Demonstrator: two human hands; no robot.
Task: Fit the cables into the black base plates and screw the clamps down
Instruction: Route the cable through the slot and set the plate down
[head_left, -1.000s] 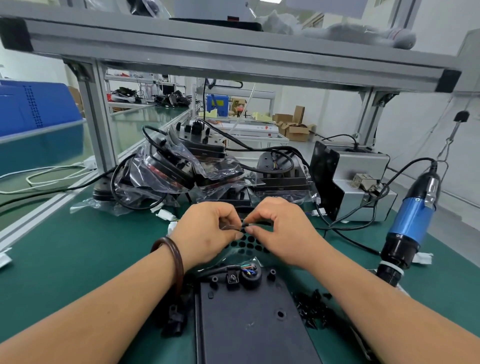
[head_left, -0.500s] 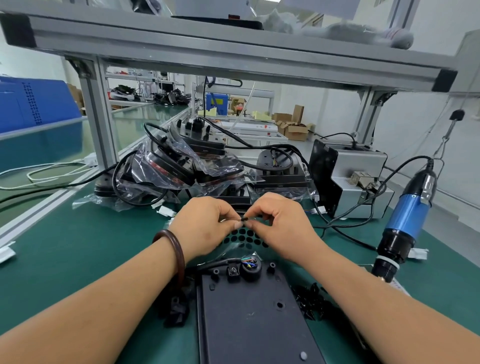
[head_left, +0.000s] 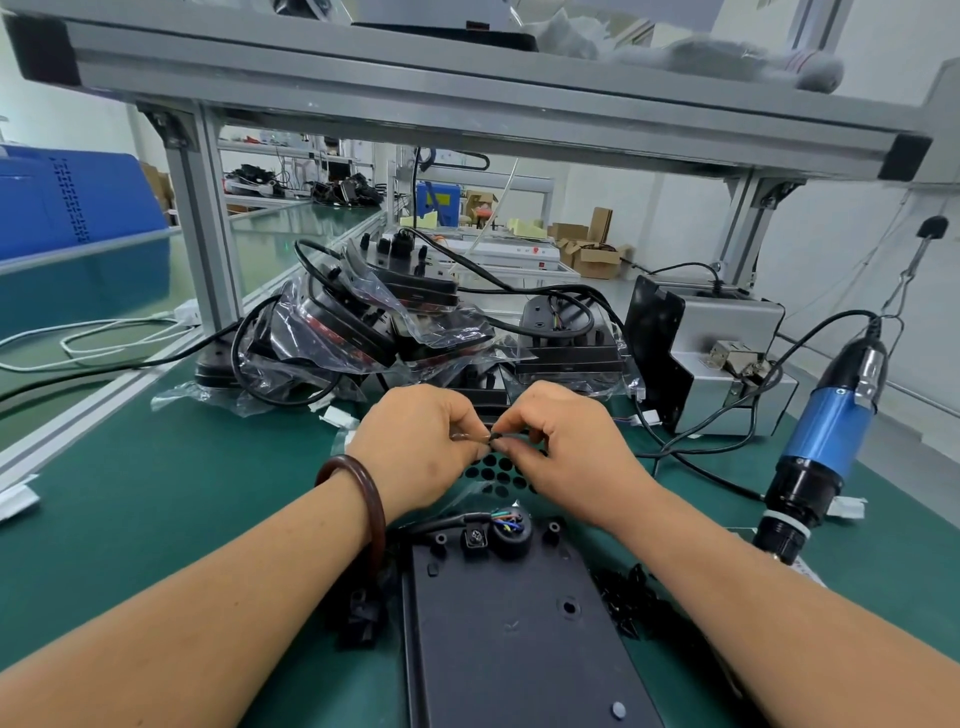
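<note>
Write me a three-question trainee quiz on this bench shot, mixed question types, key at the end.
1. True or false: the blue electric screwdriver is in the right hand.
2. Multiple choice: the brown bangle sits on which wrist? A) left B) right C) neither
3. Fill in: the coloured wires show at the ____ end of the black base plate, as seen from the camera.

Key
1. False: it hangs at the right of the bench, and both hands pinch a small black part.
2. A, by the left hand.
3. Far.
</note>
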